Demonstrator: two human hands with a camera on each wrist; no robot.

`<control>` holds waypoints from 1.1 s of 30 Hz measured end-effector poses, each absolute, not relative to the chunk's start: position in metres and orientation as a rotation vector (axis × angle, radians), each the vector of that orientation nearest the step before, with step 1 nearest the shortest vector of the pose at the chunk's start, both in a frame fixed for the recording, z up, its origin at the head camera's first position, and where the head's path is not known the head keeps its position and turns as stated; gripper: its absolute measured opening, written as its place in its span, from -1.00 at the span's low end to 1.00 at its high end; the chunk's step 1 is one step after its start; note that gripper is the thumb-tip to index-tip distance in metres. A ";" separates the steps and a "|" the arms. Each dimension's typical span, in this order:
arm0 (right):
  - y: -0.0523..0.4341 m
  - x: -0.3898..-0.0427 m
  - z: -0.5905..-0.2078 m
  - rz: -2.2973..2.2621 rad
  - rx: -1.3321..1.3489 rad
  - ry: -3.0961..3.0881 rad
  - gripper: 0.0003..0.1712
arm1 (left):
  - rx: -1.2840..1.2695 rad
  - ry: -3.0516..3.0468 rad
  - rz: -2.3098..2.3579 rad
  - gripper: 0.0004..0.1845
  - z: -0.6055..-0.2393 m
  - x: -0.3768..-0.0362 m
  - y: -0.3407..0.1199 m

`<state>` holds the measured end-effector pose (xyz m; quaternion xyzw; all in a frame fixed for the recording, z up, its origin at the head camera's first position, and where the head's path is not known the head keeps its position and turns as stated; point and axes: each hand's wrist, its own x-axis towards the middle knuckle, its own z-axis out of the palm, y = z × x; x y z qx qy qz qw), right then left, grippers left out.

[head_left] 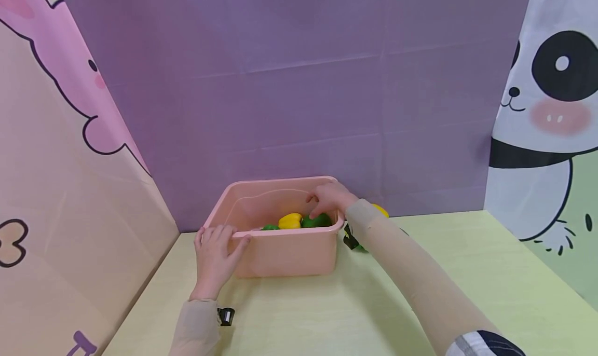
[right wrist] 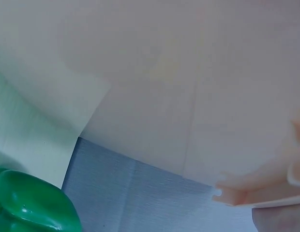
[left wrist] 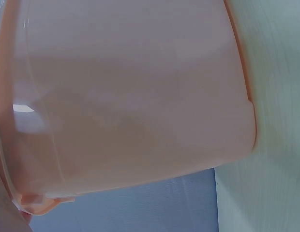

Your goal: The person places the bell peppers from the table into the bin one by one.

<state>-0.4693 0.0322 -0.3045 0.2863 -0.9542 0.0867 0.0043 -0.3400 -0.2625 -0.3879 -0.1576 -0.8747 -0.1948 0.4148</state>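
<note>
A pink plastic bin (head_left: 285, 252) stands against the back cloth. My left hand (head_left: 216, 257) grips its front left rim, fingers over the edge and thumb along the outer front wall. My right hand (head_left: 329, 196) reaches over the right rim, fingers apart and loosely bent above a dark green rounded vegetable (head_left: 317, 221). Beside that lie a yellow bell pepper (head_left: 290, 221) and a green item (head_left: 270, 227), mostly hidden by the front wall. The left wrist view shows mainly the bin's wall (left wrist: 140, 96). At the right wrist view's edge, part of my right hand meets the rim.
Right of the bin, partly behind my right forearm, are a yellow item (head_left: 380, 210) and a green one. A glossy green bell pepper (right wrist: 36, 200) shows close up in the right wrist view. The pale table (head_left: 467, 273) extends to the right; cloth walls enclose three sides.
</note>
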 end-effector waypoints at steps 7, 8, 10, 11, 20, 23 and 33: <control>0.034 -0.469 -0.305 0.370 0.909 -2.961 -0.42 | -0.402 -2.195 -0.490 -0.62 -0.387 -0.339 -0.262; 0.034 -0.469 -0.305 0.375 0.912 -2.954 -0.41 | -0.401 -2.195 -0.491 -0.62 -0.387 -0.339 -0.262; 0.034 -0.469 -0.304 0.392 0.920 -2.942 -0.41 | -0.402 -2.195 -0.494 -0.63 -0.386 -0.339 -0.262; 0.034 -0.470 -0.304 0.400 0.923 -2.938 -0.41 | -0.401 -2.193 -0.494 -0.63 -0.386 -0.340 -0.262; 0.034 -0.471 -0.307 0.493 0.958 -2.933 -0.41 | -0.400 -2.189 -0.504 -0.65 -0.391 -0.342 -0.262; 0.036 -0.471 -0.310 0.694 0.950 -2.895 -0.41 | -0.401 -2.192 -0.502 -0.63 -0.392 -0.342 -0.262; 0.049 -0.470 -0.301 1.197 1.002 -2.718 -0.43 | -0.403 -2.181 -0.499 -0.64 -0.390 -0.341 -0.262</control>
